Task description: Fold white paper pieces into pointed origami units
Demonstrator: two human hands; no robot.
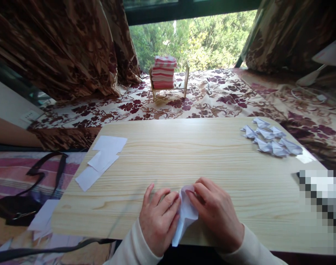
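Note:
A partly folded sheet of white paper [188, 211] stands between my hands at the near edge of the table. My left hand [161, 217] grips its left side, thumb and fingers closed on the paper. On the other side, my right hand [216, 211] pinches the upper right edge between thumb and fingers. The paper's lower end points toward me, and creases show across it. Several loose white paper sheets [102, 158] lie overlapping on the left of the table. At the far right corner sits a cluster of several folded paper shapes [267, 138] with pointed tips.
The pale wooden table [170, 147] has rounded corners. A blurred-out object [322, 195] rests at its right edge. Beyond, a small wooden rack [186, 82] holds stacked pink-and-white cloths [164, 73]. A dark strap [43, 165] and more paper [43, 217] lie left, with a lamp [329, 53] at right.

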